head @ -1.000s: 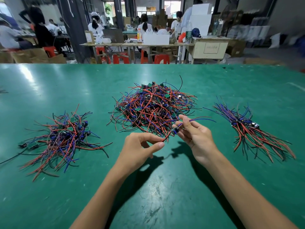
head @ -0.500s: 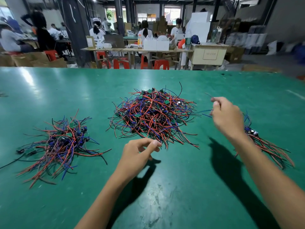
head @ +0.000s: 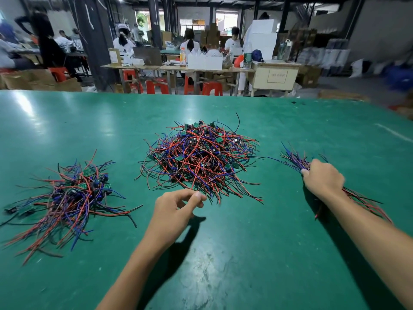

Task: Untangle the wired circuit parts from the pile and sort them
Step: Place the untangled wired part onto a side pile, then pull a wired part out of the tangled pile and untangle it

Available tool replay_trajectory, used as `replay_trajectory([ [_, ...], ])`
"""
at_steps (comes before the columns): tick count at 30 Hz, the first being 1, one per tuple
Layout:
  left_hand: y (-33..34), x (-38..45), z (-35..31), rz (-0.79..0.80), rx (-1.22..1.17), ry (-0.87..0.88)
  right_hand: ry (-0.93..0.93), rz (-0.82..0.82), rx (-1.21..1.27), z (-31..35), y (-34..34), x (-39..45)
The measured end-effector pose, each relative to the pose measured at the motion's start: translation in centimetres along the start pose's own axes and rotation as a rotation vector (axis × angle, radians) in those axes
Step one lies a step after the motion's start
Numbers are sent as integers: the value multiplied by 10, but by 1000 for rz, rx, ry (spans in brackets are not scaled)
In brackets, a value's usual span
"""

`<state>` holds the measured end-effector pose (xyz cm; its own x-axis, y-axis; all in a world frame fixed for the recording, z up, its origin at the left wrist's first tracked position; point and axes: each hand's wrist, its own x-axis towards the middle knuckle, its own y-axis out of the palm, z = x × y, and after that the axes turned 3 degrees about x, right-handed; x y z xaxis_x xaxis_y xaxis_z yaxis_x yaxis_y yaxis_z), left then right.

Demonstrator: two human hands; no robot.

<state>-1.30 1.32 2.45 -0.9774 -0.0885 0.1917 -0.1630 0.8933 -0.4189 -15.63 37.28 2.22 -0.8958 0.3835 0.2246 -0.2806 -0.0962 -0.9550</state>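
Observation:
A big tangled pile of red, blue and black wired circuit parts [head: 201, 157] with small green boards lies mid-table. At the left lies a looser sorted pile [head: 71, 198]. On the right, an aligned bundle [head: 292, 159] has blue wires pointing away and red wires toward me. My right hand [head: 321, 177] lies knuckles-up on the middle of this bundle, its fingers curled down onto a wired part and hiding the boards. My left hand [head: 174, 209] hovers just in front of the big pile, holding nothing, with thumb and forefinger loosely apart.
All three heaps sit on a wide green table [head: 245, 253] whose far edge runs across the view. Beyond it are workbenches, red stools, stacked boxes and several seated people.
My right hand pulled one wired part out of the big pile, carried it to the right and came down onto the right bundle. My left hand let go of the wires and stayed in front of the pile.

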Motion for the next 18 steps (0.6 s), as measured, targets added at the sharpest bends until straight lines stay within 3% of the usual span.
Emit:
replay_trajectory([
  [4,2,0,-1,-9,42,27,-111,-104,-56,6,-9,-9],
  [8,5,0,5,-62,180,94,-512,-30,462,45,-17,-45],
  [11,8,0,9,-124,300,165,-752,87,550,88,-12,-91],
  [14,11,0,14,-97,376,157,-686,109,547,120,6,-123],
  [18,13,0,16,-55,395,140,-561,-122,621,128,13,-133],
])
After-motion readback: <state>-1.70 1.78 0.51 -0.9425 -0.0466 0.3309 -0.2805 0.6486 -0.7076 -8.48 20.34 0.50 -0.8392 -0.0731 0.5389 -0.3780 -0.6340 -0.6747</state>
